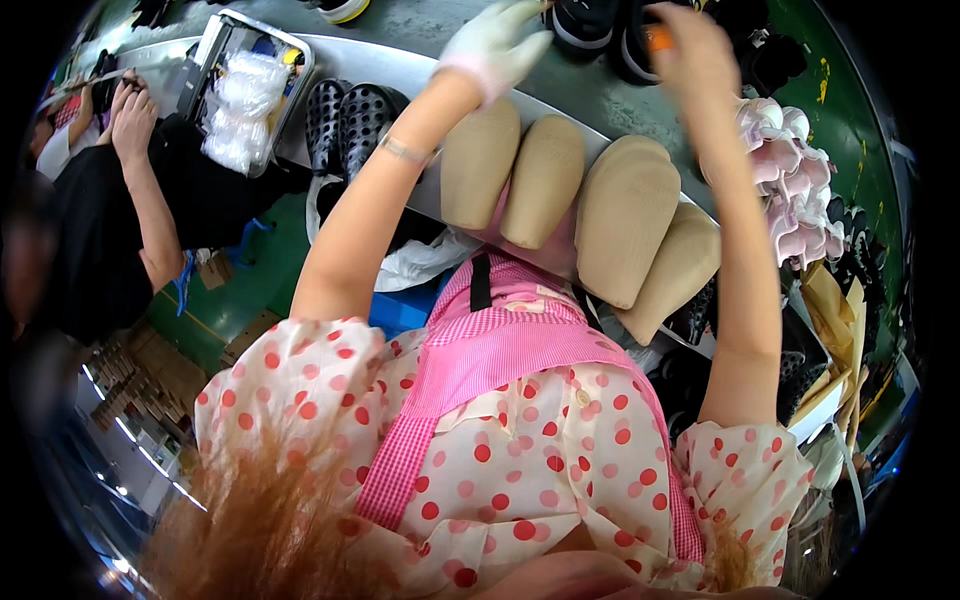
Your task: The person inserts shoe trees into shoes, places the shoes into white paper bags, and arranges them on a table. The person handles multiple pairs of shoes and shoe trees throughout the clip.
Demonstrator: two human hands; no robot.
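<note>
Fingers of the bare right hand [690, 55] close on a small orange object [657, 38] at top right of the frame; the white-gloved left hand [492, 45], fingers loosely apart, reaches toward a black shoe [585, 25] just beside it.

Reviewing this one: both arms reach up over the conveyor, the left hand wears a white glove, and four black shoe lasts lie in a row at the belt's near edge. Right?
Not quite. The head view shows the four shoe lasts are tan, not black. The rest holds: the gloved left hand and the bare right hand reach up over the conveyor.
</note>
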